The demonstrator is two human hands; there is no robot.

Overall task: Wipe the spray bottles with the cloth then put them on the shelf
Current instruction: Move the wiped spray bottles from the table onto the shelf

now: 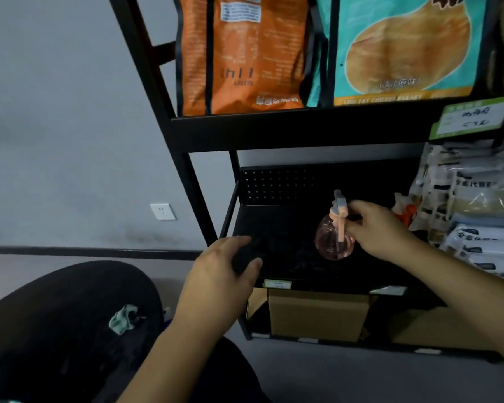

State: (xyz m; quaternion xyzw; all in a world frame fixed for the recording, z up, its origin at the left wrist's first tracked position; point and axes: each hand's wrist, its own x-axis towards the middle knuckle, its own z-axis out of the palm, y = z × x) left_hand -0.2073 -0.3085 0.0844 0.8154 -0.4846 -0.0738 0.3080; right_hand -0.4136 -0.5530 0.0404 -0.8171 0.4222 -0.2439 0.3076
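Cloth [123,315] crumpled on dark lap; left hand [221,274], fingers loosely spread, empty, at shelf [274,228] front edge; right hand [381,231] pinching neck of pink bottle [333,239] upright on shelf; second bottle [403,212] behind, beside stacked packets [472,205].

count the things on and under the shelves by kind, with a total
Spray bottles: 2, a pink one held by the right hand, an orange one mostly hidden behind it
Big bags on the upper shelf: 2, orange and teal
Cardboard boxes below: 2
Total: 6; the packets stacked at right overlap too much to count
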